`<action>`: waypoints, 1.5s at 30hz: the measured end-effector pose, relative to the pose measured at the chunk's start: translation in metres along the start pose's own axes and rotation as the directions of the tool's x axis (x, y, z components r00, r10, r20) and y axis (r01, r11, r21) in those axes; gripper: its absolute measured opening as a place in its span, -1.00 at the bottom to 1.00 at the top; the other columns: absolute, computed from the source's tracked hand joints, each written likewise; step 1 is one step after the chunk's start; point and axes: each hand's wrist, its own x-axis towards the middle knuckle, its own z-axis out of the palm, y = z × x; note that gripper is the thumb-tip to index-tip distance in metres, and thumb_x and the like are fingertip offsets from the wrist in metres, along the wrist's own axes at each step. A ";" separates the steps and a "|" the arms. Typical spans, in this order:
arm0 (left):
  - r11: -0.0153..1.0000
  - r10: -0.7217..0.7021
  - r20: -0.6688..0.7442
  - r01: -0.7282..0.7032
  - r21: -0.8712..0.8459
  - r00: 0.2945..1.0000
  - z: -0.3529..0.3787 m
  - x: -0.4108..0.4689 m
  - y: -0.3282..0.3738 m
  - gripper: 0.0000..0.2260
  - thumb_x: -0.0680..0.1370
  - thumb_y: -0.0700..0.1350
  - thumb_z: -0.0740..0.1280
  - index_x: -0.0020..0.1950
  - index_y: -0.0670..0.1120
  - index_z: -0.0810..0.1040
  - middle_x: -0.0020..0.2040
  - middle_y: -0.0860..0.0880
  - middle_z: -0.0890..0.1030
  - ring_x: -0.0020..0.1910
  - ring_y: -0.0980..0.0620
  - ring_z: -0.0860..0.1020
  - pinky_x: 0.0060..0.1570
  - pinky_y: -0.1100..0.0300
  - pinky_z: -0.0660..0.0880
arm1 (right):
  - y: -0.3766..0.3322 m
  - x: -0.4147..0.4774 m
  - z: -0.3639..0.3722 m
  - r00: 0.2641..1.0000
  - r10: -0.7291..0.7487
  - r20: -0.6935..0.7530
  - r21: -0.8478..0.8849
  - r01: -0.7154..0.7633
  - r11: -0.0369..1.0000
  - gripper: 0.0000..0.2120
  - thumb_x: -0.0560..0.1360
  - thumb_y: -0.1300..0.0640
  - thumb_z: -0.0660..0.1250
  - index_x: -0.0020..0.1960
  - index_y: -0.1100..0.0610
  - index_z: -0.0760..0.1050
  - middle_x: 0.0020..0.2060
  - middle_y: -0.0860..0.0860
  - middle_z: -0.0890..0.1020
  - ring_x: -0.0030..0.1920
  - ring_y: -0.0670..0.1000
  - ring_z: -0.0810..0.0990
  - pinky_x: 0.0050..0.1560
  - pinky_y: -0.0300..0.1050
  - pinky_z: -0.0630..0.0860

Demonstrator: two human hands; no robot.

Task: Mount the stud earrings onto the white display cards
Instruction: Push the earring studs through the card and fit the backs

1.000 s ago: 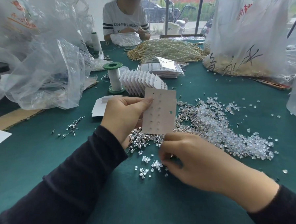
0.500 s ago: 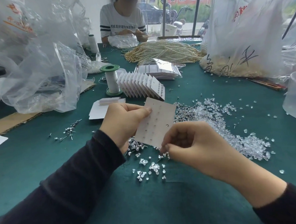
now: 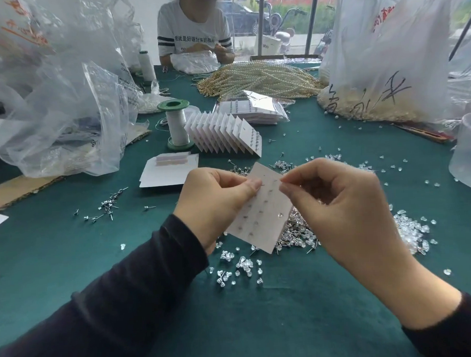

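One white display card (image 3: 261, 220), held clear of the desk (image 3: 69, 255) and tilted toward me so its rows of marks face up. My left hand (image 3: 216, 204) grips its left edge, thumb on the face, to brace it against the push. My right hand (image 3: 339, 208) is pinched closed at the card's upper right, on what I take to be a stud earring, too small to make out. Loose studs (image 3: 297, 235) lie heaped just beneath, in easy reach. Filled cards (image 3: 223, 132) stand fanned behind, beside the thread spool (image 3: 176, 124), out of the way.
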 end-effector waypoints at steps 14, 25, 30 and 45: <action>0.990 0.108 0.044 -0.111 0.090 0.993 0.006 -0.011 0.002 -0.88 0.41 -0.20 0.44 -0.34 -0.14 0.62 -0.41 -0.04 0.60 -0.44 0.09 0.51 -0.39 0.30 0.46 | 0.006 -0.003 0.011 0.987 -0.158 -0.022 -0.115 0.155 0.981 -0.90 0.35 0.32 0.47 -0.31 0.23 0.58 -0.35 0.02 0.55 -0.36 -0.04 0.47 -0.33 -0.30 0.41; 0.991 0.117 0.147 -0.125 0.044 0.982 0.003 -0.014 0.007 -0.80 0.46 -0.21 0.37 -0.37 -0.15 0.62 -0.35 -0.17 0.60 -0.35 -0.02 0.51 -0.23 0.10 0.47 | 0.012 -0.005 0.016 0.993 -0.115 -0.001 -0.069 0.115 0.991 -0.82 0.38 0.37 0.43 -0.36 0.25 0.49 -0.40 0.04 0.48 -0.37 0.01 0.44 -0.39 -0.14 0.40; 0.989 0.125 0.165 -0.137 0.062 0.978 0.000 -0.015 0.007 -0.78 0.47 -0.20 0.36 -0.39 -0.11 0.61 -0.35 -0.19 0.59 -0.35 -0.04 0.49 -0.26 0.11 0.42 | 0.012 -0.002 0.014 0.992 -0.124 0.033 -0.071 0.126 0.990 -0.83 0.36 0.36 0.45 -0.36 0.23 0.53 -0.42 0.02 0.48 -0.41 -0.05 0.40 -0.42 -0.28 0.34; 0.982 0.160 -0.016 -0.157 0.103 0.987 0.006 -0.014 0.004 -0.78 0.41 -0.16 0.43 -0.45 -0.12 0.60 -0.52 0.03 0.55 -0.49 0.12 0.46 -0.43 0.32 0.43 | 0.001 -0.005 0.012 0.984 -0.172 -0.054 -0.164 0.161 0.973 -0.95 0.36 0.29 0.43 -0.27 0.19 0.60 -0.35 0.05 0.55 -0.41 -0.02 0.51 -0.37 -0.19 0.44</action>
